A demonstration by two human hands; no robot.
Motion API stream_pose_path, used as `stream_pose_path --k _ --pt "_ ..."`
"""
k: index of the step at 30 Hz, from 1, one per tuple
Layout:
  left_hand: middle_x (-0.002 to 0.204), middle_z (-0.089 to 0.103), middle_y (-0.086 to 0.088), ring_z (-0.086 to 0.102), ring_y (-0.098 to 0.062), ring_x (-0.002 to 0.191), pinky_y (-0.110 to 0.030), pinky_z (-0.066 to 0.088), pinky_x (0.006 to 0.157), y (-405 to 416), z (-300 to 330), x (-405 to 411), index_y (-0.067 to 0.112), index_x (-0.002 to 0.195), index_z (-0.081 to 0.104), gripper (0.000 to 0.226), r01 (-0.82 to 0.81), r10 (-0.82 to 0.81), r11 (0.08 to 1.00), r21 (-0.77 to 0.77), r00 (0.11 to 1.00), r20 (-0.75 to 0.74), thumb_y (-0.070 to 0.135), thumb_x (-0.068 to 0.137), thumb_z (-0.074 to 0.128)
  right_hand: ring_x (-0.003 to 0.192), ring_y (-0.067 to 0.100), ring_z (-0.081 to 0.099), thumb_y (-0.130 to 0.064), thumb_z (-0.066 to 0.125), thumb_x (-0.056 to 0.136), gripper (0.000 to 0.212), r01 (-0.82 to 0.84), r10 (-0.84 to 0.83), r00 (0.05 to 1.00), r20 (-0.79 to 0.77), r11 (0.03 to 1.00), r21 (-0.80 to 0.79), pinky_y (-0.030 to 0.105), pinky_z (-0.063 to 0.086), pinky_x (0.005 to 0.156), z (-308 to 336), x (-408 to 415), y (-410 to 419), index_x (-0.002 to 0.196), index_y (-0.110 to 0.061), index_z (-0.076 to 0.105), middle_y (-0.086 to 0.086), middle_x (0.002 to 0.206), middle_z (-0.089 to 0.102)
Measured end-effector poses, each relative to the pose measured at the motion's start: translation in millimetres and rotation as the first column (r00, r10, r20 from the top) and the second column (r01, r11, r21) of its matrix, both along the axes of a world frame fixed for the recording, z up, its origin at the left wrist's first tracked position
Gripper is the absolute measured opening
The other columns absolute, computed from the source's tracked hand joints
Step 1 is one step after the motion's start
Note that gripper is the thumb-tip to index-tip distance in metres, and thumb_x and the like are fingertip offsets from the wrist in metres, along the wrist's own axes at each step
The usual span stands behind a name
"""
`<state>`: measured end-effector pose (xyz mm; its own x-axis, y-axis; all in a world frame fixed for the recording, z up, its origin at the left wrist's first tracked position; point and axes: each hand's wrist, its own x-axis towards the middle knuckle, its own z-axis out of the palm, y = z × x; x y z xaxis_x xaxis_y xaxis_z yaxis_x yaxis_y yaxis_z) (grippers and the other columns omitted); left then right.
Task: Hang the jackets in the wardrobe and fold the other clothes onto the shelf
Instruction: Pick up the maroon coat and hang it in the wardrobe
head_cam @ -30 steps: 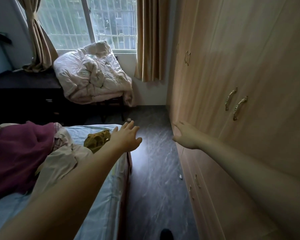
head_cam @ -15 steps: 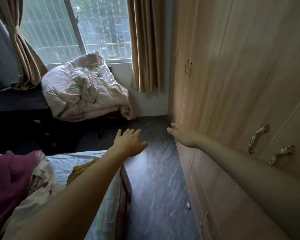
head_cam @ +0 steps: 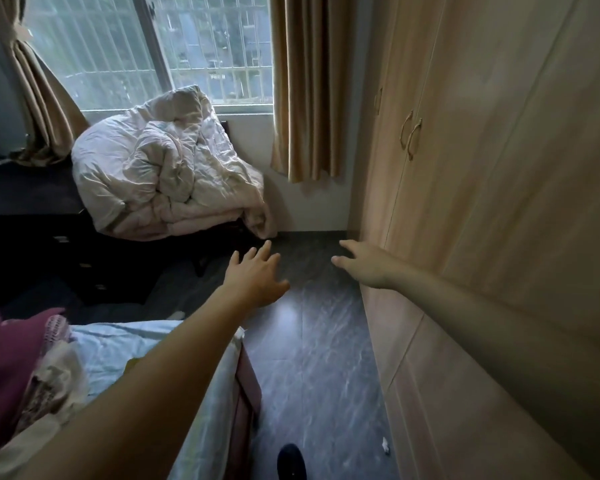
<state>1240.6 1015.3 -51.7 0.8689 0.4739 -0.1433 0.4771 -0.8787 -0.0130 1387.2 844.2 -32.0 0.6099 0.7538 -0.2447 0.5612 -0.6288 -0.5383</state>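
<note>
A tall light-wood wardrobe fills the right side, all its doors closed; a pair of brass handles shows on its far doors. Clothes lie heaped on the bed at lower left: a magenta garment over a cream patterned one. My left hand is stretched forward over the floor past the bed corner, fingers spread, holding nothing. My right hand reaches forward close to the wardrobe's lower front, fingers apart and empty.
The bed has a light blue sheet. A crumpled white duvet sits on a dark chair under the window. A tan curtain hangs beside the wardrobe. Dark furniture stands at left. A narrow grey floor aisle runs between bed and wardrobe.
The view has shifted forward and up along the aisle; the near wardrobe handles and the olive garment have left the frame. Both empty hands stay stretched ahead.
</note>
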Motion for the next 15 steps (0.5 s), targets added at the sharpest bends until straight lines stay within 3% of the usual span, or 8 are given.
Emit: stream_pose_path --k 15 --pt "0.163 0.002 0.0 0.008 -0.024 0.149 -0.051 0.009 0.119 199.8 7.6 159.3 0.027 0.152 0.024 0.068 -0.007 0.009 0.999 -0.039 0.998 0.06 0.054 0.093 0.044 0.144 0.024 0.026 -0.04 0.047 0.099 0.064 0.003 0.001 0.998 0.069 0.999 -0.051 0.036 0.024 0.116 16.0 149.2 186.9 0.153 -0.016 0.022 0.006 0.158 0.024"
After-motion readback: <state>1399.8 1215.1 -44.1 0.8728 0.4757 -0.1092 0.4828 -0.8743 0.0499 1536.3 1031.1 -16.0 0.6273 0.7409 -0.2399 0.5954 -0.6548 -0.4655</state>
